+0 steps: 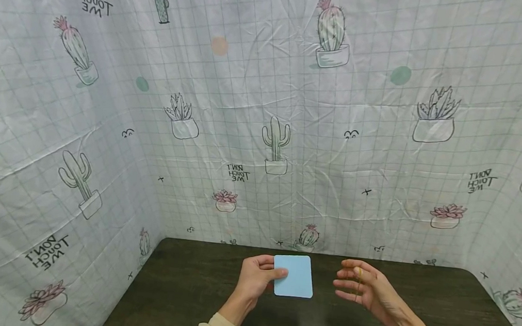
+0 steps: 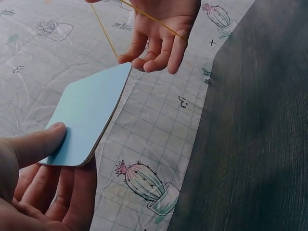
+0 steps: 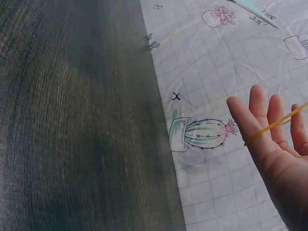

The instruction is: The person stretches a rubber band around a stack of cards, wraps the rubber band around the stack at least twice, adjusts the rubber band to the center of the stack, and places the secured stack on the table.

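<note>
My left hand [image 1: 253, 279] holds a light blue square card [image 1: 296, 280] with rounded corners, its thumb on the face and fingers behind. The left wrist view shows the card [image 2: 89, 110] tilted, with a thin, pale brownish edge. To the right of the card, apart from it in the head view, my right hand [image 1: 366, 289] is raised with its fingers spread. A yellow rubber band [image 3: 274, 125] is looped round the fingers of that hand and stretched across them. Part of the band lies outside the right wrist view.
Both hands are over a dark wooden table [image 1: 175, 290] with rounded far corners. A pale curtain [image 1: 249, 79] printed with a grid and cacti stands behind the table and along both sides.
</note>
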{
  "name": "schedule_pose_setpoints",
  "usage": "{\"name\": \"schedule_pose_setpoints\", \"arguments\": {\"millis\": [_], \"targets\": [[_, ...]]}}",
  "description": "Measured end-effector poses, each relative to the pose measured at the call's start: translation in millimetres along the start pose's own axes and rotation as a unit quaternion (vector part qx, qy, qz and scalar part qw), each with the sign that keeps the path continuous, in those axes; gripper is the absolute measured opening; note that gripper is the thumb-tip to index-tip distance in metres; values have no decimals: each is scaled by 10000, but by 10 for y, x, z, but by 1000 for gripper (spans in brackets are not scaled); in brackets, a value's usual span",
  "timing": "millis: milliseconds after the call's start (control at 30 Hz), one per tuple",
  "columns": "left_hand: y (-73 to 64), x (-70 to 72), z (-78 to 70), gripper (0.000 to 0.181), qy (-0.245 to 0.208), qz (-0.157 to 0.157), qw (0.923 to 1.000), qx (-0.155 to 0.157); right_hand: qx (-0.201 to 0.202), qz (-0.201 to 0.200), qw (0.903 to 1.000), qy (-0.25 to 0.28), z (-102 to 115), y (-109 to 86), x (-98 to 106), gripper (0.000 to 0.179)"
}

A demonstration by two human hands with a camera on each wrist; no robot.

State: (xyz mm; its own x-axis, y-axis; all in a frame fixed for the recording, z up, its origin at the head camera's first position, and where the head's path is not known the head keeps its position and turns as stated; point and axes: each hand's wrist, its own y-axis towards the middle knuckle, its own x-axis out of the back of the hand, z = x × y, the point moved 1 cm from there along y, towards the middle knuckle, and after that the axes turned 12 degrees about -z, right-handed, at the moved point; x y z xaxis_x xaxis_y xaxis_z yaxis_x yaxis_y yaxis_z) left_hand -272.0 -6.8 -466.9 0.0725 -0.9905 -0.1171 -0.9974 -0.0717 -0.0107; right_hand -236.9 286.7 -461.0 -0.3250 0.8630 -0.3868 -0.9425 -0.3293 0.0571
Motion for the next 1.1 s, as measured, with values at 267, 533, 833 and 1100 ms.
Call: {"name": "schedule_pose_setpoints", "arguments": {"millis": [267,533,833,1100], "targets": [[24,-72,-22,23,-178,-23,9998,-67,-76,201,9998,22,58,69,-33,33],[46,-206,-46,23,-193,71,9995,-246,-263,-259,9972,-654,115,201,-180,29],[52,-364,-70,22,33,189,9995,-265,-504,-439,9890,-1319,120,353,-351,48],[89,-409,-65,22,141,131,9994,-282,-601,-184,9896,-1294,26,419,-414,41]]}}
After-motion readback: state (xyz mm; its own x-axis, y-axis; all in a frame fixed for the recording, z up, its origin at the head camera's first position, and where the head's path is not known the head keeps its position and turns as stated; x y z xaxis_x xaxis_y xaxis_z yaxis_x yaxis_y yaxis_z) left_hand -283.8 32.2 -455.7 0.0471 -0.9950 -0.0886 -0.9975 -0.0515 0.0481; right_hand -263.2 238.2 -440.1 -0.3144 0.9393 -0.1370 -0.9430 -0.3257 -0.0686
